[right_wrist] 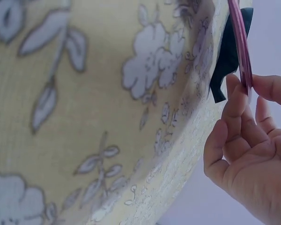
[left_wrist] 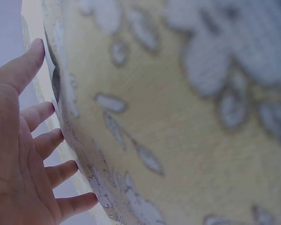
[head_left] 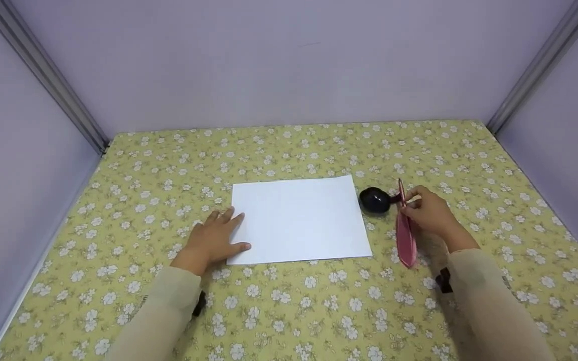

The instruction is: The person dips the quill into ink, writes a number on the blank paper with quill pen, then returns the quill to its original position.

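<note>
A white sheet of paper (head_left: 299,220) lies flat on the flowered cloth. My left hand (head_left: 213,238) rests at its left edge, fingers spread, with thumb and fingertips on the paper. To the right of the sheet, my right hand (head_left: 432,213) pinches a slim, flat pink piece (head_left: 406,240) between thumb and fingers. That pink piece stands on edge, its long side running toward me. Close beside it sits a glossy black rounded piece (head_left: 375,200) with a short stem reaching behind the pink one. In the right wrist view the pink piece (right_wrist: 242,47) overlaps the dark piece (right_wrist: 227,54).
A yellow cloth with white flowers (head_left: 279,311) covers the table. Pale lilac panels (head_left: 289,60) enclose the back and both sides, with grey metal posts (head_left: 53,80) in the corners. A dark wrist strap (head_left: 443,281) shows under the right sleeve.
</note>
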Motion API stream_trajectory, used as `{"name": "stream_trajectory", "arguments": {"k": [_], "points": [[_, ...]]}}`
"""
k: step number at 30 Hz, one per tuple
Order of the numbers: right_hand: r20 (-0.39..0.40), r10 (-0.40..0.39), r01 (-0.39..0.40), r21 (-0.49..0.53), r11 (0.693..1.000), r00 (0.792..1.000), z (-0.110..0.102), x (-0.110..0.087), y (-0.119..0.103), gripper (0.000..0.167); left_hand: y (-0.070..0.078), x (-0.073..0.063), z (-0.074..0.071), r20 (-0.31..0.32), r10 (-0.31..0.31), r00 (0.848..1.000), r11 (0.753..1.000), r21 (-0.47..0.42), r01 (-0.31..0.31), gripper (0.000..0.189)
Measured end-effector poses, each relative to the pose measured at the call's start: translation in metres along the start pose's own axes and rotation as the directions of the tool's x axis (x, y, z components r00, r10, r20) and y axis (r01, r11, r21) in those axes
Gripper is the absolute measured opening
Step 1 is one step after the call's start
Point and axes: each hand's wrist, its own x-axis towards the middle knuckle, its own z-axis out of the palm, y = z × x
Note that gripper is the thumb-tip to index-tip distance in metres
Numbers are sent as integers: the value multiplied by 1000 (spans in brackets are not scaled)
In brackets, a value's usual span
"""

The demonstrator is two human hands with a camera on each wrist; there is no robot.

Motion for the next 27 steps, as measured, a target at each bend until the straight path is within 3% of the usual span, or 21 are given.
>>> {"name": "stream_trajectory", "arguments": {"k": [9,17,27], "points": [[-7,-96,96,-21,995,995,-1,-2,2,35,0,0,-1,-1,12,1000,1000,-12,-12,79],[0,-127,127,-55,990,992,-3,-3,2,42,1,-1,-2,7,12,1000,1000,-15,-12,78],[-21,-157,158,34,987,987,-4,-6,-1,40,2,-1,-2,-1,8,1000,1000,-1,-8,78]]}}
